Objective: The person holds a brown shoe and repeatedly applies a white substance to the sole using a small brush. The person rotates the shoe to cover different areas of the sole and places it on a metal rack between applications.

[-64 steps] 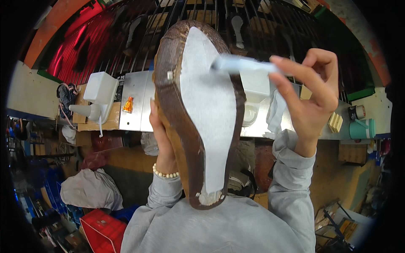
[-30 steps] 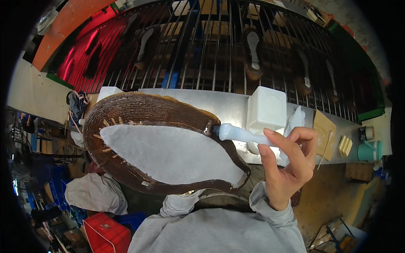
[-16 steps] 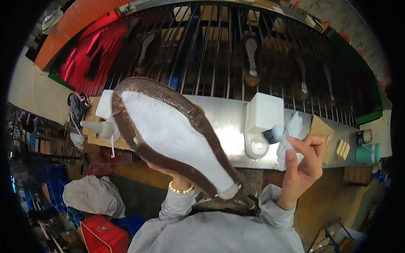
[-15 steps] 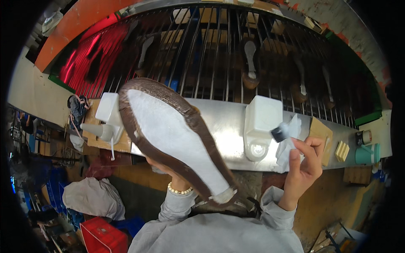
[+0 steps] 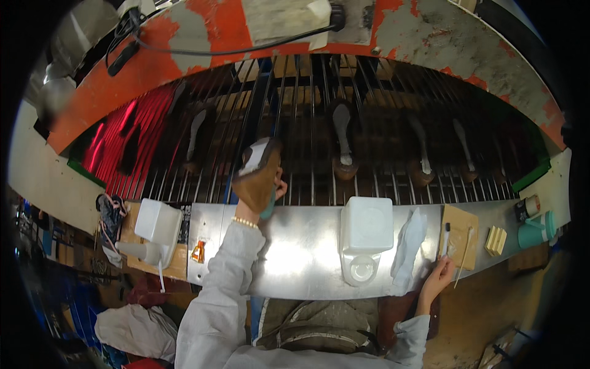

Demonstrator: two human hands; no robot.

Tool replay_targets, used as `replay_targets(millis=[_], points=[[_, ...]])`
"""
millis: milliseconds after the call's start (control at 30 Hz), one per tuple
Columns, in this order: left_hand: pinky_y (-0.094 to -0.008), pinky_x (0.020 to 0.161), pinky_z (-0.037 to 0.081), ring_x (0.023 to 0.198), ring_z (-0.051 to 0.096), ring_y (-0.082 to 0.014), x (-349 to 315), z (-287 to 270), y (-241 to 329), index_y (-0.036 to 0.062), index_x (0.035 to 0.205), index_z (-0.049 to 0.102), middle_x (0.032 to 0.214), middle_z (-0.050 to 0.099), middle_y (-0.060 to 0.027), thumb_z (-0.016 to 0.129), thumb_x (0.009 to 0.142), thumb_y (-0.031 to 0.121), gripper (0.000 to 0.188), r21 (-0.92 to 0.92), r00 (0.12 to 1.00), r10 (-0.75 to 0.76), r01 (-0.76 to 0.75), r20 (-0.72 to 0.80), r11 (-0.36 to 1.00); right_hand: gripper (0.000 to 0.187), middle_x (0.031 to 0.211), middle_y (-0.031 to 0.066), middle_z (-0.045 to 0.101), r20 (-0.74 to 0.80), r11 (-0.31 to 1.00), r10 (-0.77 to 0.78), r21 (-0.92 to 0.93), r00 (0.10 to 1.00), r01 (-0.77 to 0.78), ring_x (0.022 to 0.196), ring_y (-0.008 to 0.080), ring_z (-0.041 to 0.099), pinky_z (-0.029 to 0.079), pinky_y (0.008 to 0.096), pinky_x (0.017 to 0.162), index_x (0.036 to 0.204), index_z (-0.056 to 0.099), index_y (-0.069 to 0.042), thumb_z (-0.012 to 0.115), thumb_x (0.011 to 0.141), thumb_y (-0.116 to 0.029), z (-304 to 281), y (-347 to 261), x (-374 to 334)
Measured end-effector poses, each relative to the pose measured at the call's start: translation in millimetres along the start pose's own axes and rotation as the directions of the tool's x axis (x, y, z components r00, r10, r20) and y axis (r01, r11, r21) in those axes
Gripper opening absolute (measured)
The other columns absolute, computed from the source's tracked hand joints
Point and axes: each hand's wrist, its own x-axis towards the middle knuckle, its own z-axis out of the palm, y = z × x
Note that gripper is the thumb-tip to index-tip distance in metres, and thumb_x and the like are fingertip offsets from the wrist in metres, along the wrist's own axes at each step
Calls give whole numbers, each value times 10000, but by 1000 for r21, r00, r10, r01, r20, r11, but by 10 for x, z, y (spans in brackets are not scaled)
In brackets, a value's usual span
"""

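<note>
My left hand [image 5: 248, 211] reaches forward and grips a brown lasted shoe upper [image 5: 259, 183], its whitish sole side partly showing. The shoe is over the near part of a rack of metal rods [image 5: 301, 178], tilted with one end toward me. A bit of teal shows beneath it, beside my fingers. At the right, my right hand [image 5: 437, 278] pinches the lower end of a small brush [image 5: 447, 237] with a pale handle and dark bristles. The brush is over a tan board [image 5: 462, 216], where a thin stick with a pale tip [image 5: 468, 243] also rests.
Other shoes [image 5: 343, 138] lie sole up across the rods. On the metal shelf [image 5: 295, 246] stand a white dispenser [image 5: 367, 227], a crumpled cloth [image 5: 409, 246], small yellowish blocks [image 5: 495, 240] and a teal mug [image 5: 536, 230]. Another white container [image 5: 158, 220] is at left; red light glows beyond.
The shoe has gone from close in front of me forward to the rods, in my left hand. My right hand has lowered the brush to the tan board. The view has tilted up.
</note>
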Motion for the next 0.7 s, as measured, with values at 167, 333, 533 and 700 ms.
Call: replay_targets(millis=[167,333,533,700], points=[[-497,931,526,1018,644,-346,715,-564,491,-2,1250,576,1183,631,-222,531,984,297,402,-49,887,210,-251,-412,967,216,871,106,539,38,966,-187,-176,982,191,821,226,526,433,348,748,948,593,47,549,1029,-148,78,-74,-99],[-582,1102,390,1369,363,-483,568,-560,612,-38,1404,427,1445,414,-315,488,1008,385,582,370,813,381,-222,-441,902,210,878,136,549,50,948,-219,-227,974,225,817,273,538,435,364,753,928,588,52,555,1018,-135,117,-191,-103],[-632,1210,132,1487,115,-522,778,172,701,-4,1565,211,1611,149,-327,546,943,542,893,86,796,162,-138,-583,987,196,878,148,550,57,954,-181,-232,982,189,808,294,540,438,378,748,920,584,52,560,1008,-121,147,-245,-121],[-599,1201,177,1473,255,-420,1542,-127,714,73,1564,275,1606,276,-221,505,941,615,857,-242,998,50,-38,44,970,167,876,155,544,63,936,-214,-273,975,223,801,305,542,438,380,742,913,582,52,565,990,-96,169,-306,-116]])
